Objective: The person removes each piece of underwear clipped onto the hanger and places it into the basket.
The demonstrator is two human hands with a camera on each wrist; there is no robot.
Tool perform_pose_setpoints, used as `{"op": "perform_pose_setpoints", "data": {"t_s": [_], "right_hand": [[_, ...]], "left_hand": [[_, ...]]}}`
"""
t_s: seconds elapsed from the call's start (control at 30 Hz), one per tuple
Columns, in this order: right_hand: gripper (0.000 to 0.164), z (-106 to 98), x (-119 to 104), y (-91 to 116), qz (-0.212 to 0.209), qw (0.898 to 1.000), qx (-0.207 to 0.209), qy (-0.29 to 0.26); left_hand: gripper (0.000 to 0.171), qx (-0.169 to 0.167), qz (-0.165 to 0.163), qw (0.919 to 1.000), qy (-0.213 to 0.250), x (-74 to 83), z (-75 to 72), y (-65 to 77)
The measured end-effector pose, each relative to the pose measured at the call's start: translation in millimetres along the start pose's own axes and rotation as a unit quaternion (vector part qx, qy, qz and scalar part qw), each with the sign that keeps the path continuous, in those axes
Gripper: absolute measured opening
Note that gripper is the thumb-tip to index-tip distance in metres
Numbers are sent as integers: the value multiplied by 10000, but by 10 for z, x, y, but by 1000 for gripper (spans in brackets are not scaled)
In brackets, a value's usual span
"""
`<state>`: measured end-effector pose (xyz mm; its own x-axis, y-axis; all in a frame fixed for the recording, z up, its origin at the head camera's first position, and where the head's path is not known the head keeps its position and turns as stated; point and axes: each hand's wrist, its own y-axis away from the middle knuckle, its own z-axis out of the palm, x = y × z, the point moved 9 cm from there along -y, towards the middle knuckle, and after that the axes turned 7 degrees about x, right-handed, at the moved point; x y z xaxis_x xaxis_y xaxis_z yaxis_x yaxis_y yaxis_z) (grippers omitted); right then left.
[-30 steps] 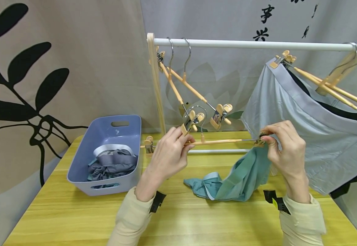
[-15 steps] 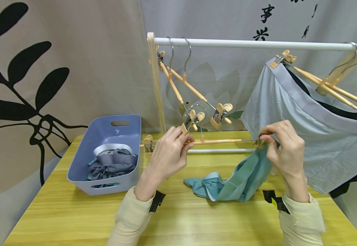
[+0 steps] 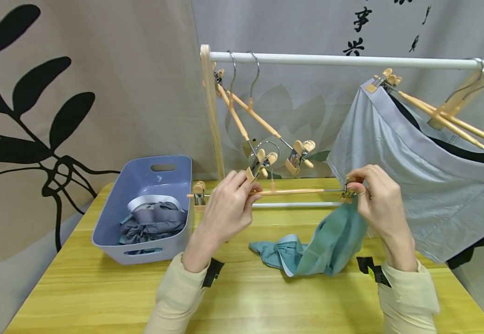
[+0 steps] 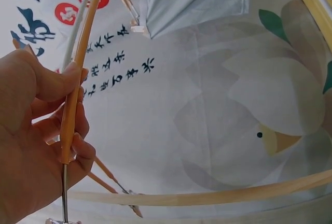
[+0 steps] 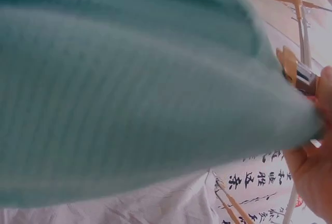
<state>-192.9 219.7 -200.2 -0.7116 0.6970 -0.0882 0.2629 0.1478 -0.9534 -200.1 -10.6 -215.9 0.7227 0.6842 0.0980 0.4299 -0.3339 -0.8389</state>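
My left hand (image 3: 229, 204) grips the wooden bar of a clip hanger (image 3: 292, 192), held level above the table. In the left wrist view, the fingers of my left hand (image 4: 36, 125) curl round the bar. At the hanger's right end, my right hand (image 3: 381, 208) pinches a metal-and-wood clip (image 3: 346, 195). A teal garment (image 3: 338, 241) hangs just below that clip, its lower part lying bunched on the table; whether the clip bites it is hidden. The teal cloth (image 5: 129, 105) fills most of the right wrist view. The hanger's left clip (image 3: 199, 195) holds nothing.
A blue basket (image 3: 100, 236) with crumpled grey clothes (image 3: 154, 225) stands left on the wooden table (image 3: 267, 306). Behind, a rack's white rail (image 3: 329, 59) carries two bare clip hangers (image 3: 238, 116) at left and pale grey shorts (image 3: 417, 171) at right.
The hanger and its right clip have shifted slightly left, along with my right hand. The teal garment's upper part has moved a little with them. My left hand keeps its grip.
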Motion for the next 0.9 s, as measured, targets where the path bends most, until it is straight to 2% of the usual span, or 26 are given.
{"op": "perform_pose_setpoints", "data": {"t_s": [0.33,0.63,0.9], "right_hand": [[51,51,42,28,-30,10000,-15,49],[49,66,27,26,-73,9996,-267,-29],[44,78,77,64,337,9952,-717,-581]], "left_hand": [[13,-6,0,10000,-44,-6,3,0],[13,0,18,9999,-120,-18,-7,-10],[12,113,14,9996,-248,-37,-28,-6]]}}
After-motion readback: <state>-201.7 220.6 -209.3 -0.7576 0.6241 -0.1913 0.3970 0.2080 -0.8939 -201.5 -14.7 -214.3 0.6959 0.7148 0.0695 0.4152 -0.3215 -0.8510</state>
